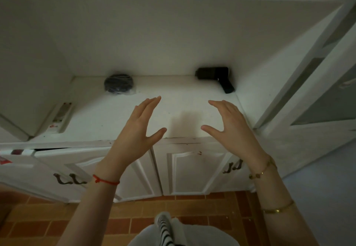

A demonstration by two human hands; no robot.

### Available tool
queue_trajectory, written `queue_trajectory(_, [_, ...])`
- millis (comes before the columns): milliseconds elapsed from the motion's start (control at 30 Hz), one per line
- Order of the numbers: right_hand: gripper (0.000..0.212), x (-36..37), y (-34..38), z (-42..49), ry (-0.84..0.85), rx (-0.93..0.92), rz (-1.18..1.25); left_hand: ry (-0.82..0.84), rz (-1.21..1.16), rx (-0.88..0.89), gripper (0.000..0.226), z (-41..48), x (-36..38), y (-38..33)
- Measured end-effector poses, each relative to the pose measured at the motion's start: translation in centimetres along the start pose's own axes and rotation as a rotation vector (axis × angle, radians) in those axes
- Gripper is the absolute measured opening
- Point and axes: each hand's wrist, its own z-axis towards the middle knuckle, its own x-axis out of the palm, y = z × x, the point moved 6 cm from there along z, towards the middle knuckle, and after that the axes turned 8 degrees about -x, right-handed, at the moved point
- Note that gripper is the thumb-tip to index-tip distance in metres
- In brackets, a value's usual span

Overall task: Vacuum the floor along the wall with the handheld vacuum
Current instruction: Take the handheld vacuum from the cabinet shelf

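A black handheld vacuum (213, 74) lies on its side at the back right of a white cabinet top (107, 116), its handle pointing toward me. My left hand (136, 128) and my right hand (231, 128) hover over the cabinet's front half, palms facing each other, fingers spread, holding nothing. Both hands are well short of the vacuum. The orange-brown tiled floor (119, 218) runs below, along the foot of the cabinet.
A dark coiled bundle in clear plastic (118, 83) sits at the back left of the top. White cabinet doors with dark handles (68, 179) face me. A white door frame (300, 83) stands at the right. A white wall rises behind the cabinet.
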Motion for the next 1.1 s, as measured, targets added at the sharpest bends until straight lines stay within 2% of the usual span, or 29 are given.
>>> queue_trajectory(500, [0.067,0.6,-5.0,4.4,-0.008,0.045,0.04,0.014,0.008,0.005,0.077,5.4,1.9,0.5])
queue_trajectory(633, [0.065,0.1,-7.2,7.4,-0.071,0.103,0.074,-0.025,0.003,0.002,0.076,6.6,1.6,0.8])
queue_trajectory(767, [0.063,0.3,-11.2,11.4,-0.129,0.208,0.008,-0.047,-0.04,-0.022,0.073,7.9,1.6,1.2])
queue_trajectory(867, [0.063,1.9,-14.9,14.7,-0.089,0.3,-0.037,-0.054,-0.066,-0.055,0.07,8.9,2.0,1.7])
queue_trajectory(1100, [0.058,4.9,-19.7,19.3,-0.003,0.378,-0.228,-0.05,-0.105,-0.114,0.065,10.2,3.3,2.4])
